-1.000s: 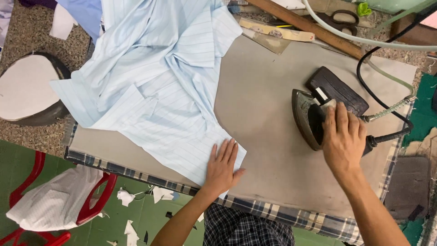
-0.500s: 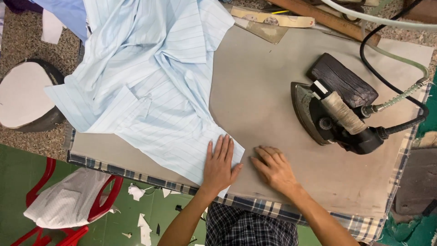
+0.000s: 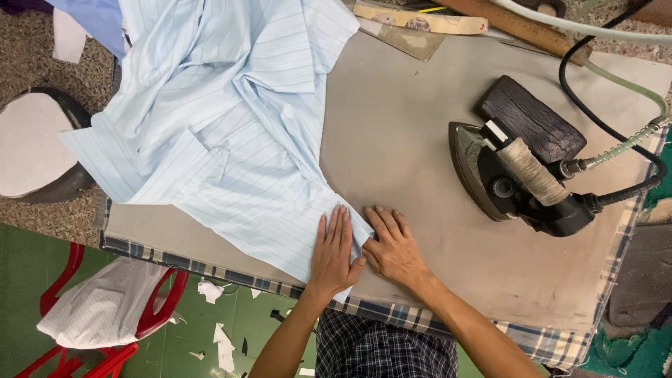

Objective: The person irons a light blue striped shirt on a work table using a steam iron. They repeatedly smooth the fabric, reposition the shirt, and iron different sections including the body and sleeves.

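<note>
A pale blue striped shirt [image 3: 231, 119] lies crumpled over the left half of a grey padded ironing table [image 3: 420, 140]. My left hand [image 3: 334, 253] lies flat, fingers together, on the shirt's near corner. My right hand [image 3: 392, 246] rests beside it on the grey pad, its fingers touching the shirt's right edge. A dark steam iron [image 3: 514, 183] with a cord-wrapped handle stands alone to the right, next to a dark wooden block [image 3: 530, 117].
A black cable [image 3: 609, 136] and a pale hose [image 3: 630, 87] run from the iron to the right. A wooden stick [image 3: 514, 26] and paper patterns [image 3: 413, 21] lie at the far edge. A red chair [image 3: 150, 318] with white cloth stands below left.
My right hand let go of the iron's handle and moved left across the pad to the shirt's edge beside my left hand. The iron stays where it stood.
</note>
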